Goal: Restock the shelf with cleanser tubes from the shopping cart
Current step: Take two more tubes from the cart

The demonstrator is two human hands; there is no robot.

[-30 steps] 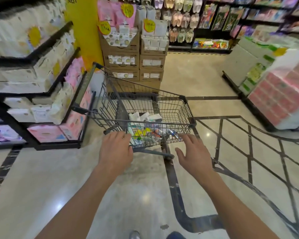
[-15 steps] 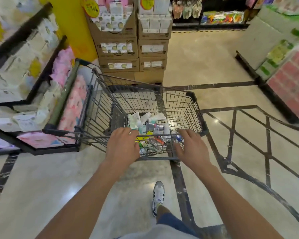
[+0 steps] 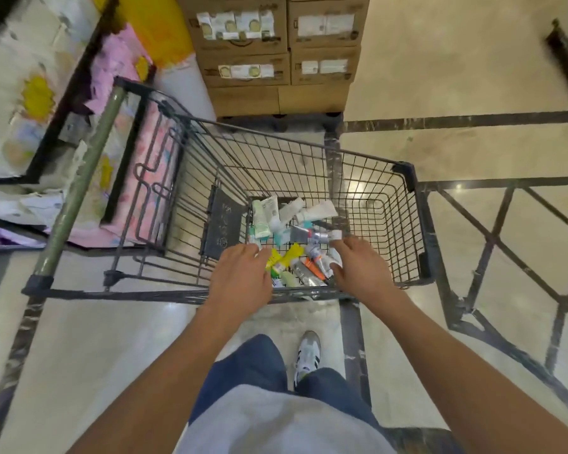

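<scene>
Your left hand [image 3: 240,276] and right hand [image 3: 361,273] both reach over the near rim of the shopping cart [image 3: 420,231] and down into its basket. The cleanser tubes [image 3: 295,224] lie loose in a heap on the basket floor, toward the near side, directly under and between your two hands.

Left grip: fingers bent downward, tips at the left edge of the heap beside a yellow tube [image 3: 289,255]. Whether the fingers have closed on a tube cannot be told; the back of the hand hides them.

Right grip: fingers spread and partly bent, tips touching tubes at the right edge of the heap, just beside a white cap [image 3: 336,234]. No tube is seen enclosed, yet contact under the palm is hidden, so its state also cannot be told.

The white and pale green tubes lie at the far side of the heap, apart from both hands.

The cart stands on a polished floor [image 3: 440,77]. Its green handle [image 3: 79,181] runs along the left, beside a shelf [image 3: 76,83] of pink and white packs. Stacked cardboard boxes [image 3: 266,54] stand just beyond the cart.
</scene>
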